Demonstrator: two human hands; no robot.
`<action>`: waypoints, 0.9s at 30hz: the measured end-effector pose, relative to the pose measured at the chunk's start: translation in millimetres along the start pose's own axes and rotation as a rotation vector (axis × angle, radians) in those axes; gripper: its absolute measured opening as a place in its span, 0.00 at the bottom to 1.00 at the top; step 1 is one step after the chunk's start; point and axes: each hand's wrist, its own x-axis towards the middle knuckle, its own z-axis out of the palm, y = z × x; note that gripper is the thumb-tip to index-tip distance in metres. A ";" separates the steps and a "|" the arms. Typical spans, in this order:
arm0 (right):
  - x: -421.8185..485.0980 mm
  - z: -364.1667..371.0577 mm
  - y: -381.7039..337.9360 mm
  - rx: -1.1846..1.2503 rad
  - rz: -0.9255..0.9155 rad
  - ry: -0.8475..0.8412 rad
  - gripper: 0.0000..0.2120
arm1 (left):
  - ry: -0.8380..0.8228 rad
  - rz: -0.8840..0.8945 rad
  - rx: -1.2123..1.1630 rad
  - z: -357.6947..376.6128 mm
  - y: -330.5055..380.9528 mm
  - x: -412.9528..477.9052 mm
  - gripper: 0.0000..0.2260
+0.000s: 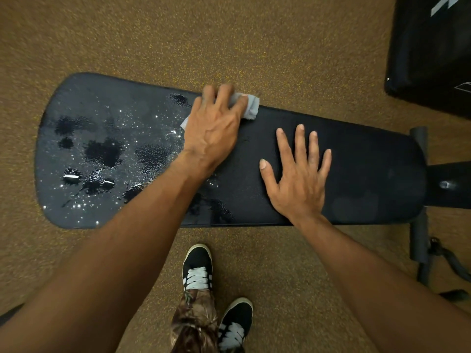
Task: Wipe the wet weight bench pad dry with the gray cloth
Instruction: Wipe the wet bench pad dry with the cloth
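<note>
At the bench pad's (362,159) far edge, the left hand (214,123) grips the bunched gray cloth (251,108); the right hand (298,179) rests flat, fingers spread; water (102,151) beads left.

Pad (356,169): black, marked at one end with darker wet blotches and white glints.
Cloth (251,105): pale gray.
Floor (229,42): brown, flecked with yellow.
Shoes (197,263): black, laced in white, soled in cream.
Trousers (193,319): printed in brown camouflage.
</note>
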 end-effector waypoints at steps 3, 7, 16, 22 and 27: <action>0.1 0.5 -0.5 0.000 0.002 -0.001 0.33 | -0.028 -0.042 -0.034 -3.8 -3.3 -14.5 0.18; 0.4 0.4 0.1 -0.001 0.002 -0.006 0.33 | 0.034 0.005 0.000 -4.2 11.6 -39.2 0.17; -0.1 1.9 -0.4 -0.018 0.006 0.003 0.33 | 0.094 0.125 -0.018 7.6 15.6 -0.8 0.15; 0.3 0.9 -0.2 -0.009 0.007 -0.002 0.33 | 0.071 0.041 -0.066 -2.2 -28.0 -18.4 0.16; 0.3 -0.6 -1.7 -0.002 0.006 0.002 0.33 | 0.057 0.066 -0.125 -6.9 -3.5 -61.9 0.15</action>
